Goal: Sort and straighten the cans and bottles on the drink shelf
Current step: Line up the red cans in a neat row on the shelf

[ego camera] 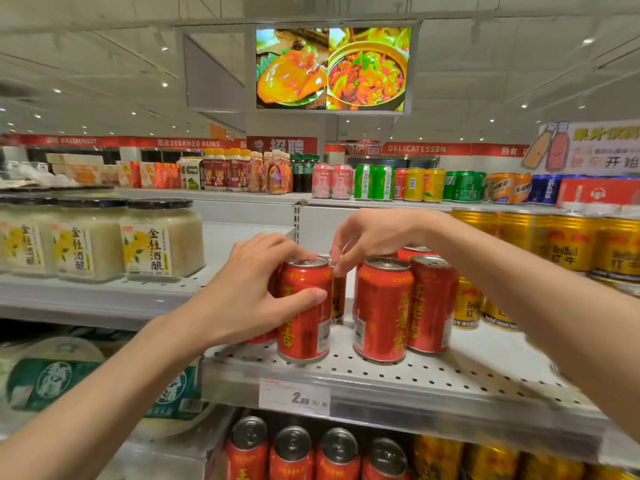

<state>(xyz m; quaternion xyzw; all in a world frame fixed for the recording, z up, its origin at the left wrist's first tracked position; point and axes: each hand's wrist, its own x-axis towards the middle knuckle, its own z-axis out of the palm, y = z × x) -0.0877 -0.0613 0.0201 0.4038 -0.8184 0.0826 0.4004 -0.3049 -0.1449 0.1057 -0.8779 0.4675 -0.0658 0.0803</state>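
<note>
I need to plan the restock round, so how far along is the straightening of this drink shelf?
Early to midway, I'd judge. Done: the two red cans at the front right stand upright, side by side. In hand: the left hand grips the front red can, while the right hand pinches the top of a can behind. Left: the gold cans mixed in behind the red ones.

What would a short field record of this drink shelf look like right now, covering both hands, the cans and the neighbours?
left hand: grips the front red can, thumb across its label
right hand: fingers pinch the top of a can behind, mostly hidden
other red cans: upright, clustered to the right
shelf: perforated, price tag on its edge
gold cans: right side
jars: left shelf
</note>
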